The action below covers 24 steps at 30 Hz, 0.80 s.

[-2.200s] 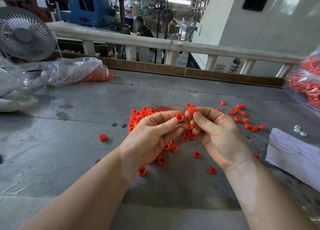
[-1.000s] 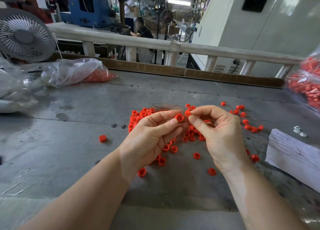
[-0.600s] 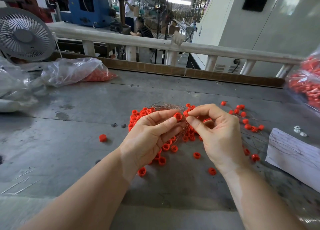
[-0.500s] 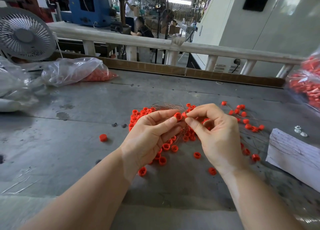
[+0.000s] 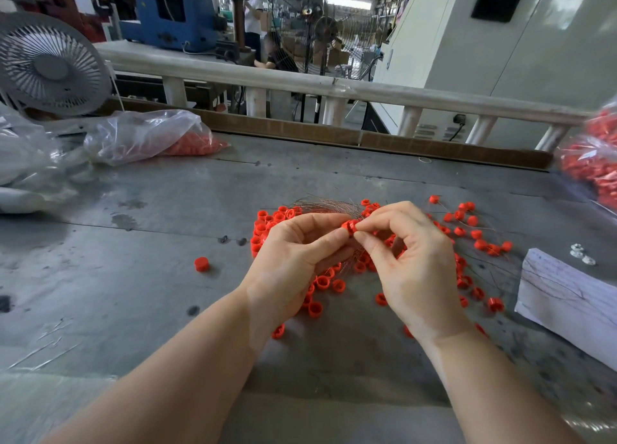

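Observation:
My left hand [image 5: 293,260] and my right hand [image 5: 414,263] meet above a grey metal table [image 5: 167,210]. Between thumb and forefinger of the left hand sits a small red plastic cap [image 5: 349,226]. The right hand's fingertips pinch the same cap from its right side. Under both hands lies a pile of red caps [image 5: 320,281] mixed with a bundle of thin copper-coloured wires [image 5: 327,205]. To the right, more red caps with wires in them [image 5: 477,235] are spread out. Whether a wire is in my fingers I cannot tell.
One loose red cap [image 5: 201,264] lies alone to the left. A clear bag of red caps [image 5: 150,136] sits far left near a white fan [image 5: 50,66]. Another bag of red caps [image 5: 594,166] is at the right edge, white paper [image 5: 567,296] and small white parts [image 5: 581,253] beside it.
My right hand has moved its fingertips leftwards onto the cap held by the left hand, so both hands now pinch it. The left hand has stayed in place.

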Each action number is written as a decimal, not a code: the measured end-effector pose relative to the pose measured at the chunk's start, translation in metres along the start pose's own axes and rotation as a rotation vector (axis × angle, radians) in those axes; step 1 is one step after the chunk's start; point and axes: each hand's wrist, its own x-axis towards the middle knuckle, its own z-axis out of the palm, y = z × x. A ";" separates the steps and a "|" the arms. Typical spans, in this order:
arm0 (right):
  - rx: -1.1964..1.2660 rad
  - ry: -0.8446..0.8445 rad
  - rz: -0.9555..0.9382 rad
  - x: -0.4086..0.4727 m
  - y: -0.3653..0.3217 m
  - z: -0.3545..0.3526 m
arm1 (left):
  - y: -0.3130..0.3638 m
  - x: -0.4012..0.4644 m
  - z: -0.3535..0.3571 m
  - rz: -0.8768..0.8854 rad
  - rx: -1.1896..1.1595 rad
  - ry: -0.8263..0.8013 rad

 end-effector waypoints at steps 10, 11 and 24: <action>-0.072 -0.008 -0.037 0.000 -0.001 0.000 | -0.003 0.001 0.000 0.044 0.039 0.007; -0.074 -0.009 -0.039 -0.001 -0.001 0.000 | -0.003 0.001 -0.001 0.049 0.046 0.004; 0.044 -0.027 0.000 -0.001 0.000 -0.001 | -0.003 0.001 -0.003 0.061 0.076 -0.021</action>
